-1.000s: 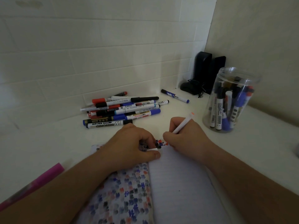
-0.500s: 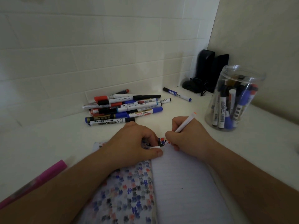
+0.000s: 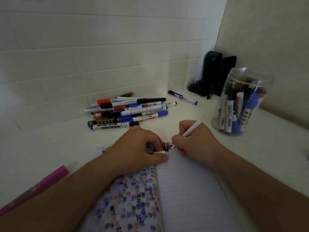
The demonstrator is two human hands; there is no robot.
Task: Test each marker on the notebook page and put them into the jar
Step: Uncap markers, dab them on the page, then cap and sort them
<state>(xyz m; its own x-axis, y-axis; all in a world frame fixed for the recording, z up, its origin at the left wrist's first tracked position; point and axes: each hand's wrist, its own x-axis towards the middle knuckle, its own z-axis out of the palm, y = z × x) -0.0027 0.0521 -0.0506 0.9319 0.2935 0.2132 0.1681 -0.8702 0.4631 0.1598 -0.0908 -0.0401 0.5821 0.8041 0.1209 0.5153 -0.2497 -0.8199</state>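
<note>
With our right hand (image 3: 197, 141) gripping the white marker (image 3: 192, 128) at the notebook page (image 3: 187, 190) top, left hand (image 3: 137, 148) pinching its cap (image 3: 160, 152), we should dab lightly, recap, then jar (image 3: 240, 101) it.

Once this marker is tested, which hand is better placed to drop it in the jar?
Right hand: it already grips the marker, and the jar stands on its side. The left hand pinches the cap.

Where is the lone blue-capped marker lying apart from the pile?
In the head view, the lone marker lies toward the back right, between the marker pile and the black stands.
</note>
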